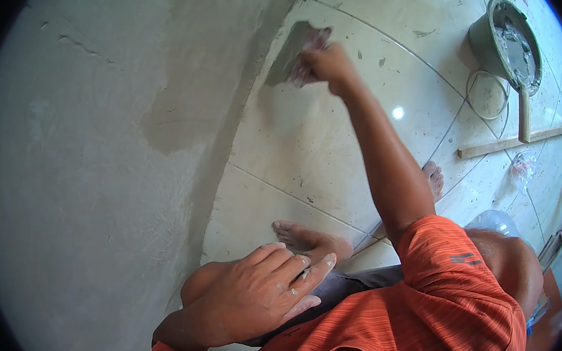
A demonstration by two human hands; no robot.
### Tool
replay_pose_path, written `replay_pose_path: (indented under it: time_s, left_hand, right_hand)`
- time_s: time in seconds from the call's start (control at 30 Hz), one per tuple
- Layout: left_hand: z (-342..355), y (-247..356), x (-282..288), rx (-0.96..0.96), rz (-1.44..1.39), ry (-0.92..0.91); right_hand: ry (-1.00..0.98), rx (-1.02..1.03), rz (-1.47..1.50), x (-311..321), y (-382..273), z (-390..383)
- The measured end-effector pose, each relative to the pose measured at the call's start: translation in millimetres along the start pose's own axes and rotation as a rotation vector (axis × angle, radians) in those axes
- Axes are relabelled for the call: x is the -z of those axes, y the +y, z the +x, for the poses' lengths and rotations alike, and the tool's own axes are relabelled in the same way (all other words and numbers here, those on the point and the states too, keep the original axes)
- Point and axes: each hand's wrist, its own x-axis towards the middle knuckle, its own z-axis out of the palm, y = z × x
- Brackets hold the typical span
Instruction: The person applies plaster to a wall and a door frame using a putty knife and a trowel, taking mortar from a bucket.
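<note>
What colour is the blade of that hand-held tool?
Grey: the blade shows best in the head view.

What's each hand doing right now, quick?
Left hand: open, fingers loosely extended, palm hidden.
Right hand: closed, holding a wide-bladed scraper by its handle.

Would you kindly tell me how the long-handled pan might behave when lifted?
The pan would probably feel heavy, given the wet-looking paste inside. Its handle sticks out from one side, so it may tip bowl-first.
</note>
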Motion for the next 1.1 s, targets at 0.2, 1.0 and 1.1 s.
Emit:
replay_pose_path:
  time_s: [0.2, 1.0, 1.1]
  left_hand:
    - [-4, 0, -5, 0.035, 0.004, 0.009]
    - [196, -24, 8, 0.131, -0.699, -0.154]
    - [299, 9, -23, 0.089, -0.621, -0.007]
  right_hand:
    - [-0.132, -0.104, -0.080, -65, -19, -16]
    - [0.553, 0.743, 0.079, 373, -213, -260]
    - [0.736, 0.686, 0.214, 401, -124, -303]
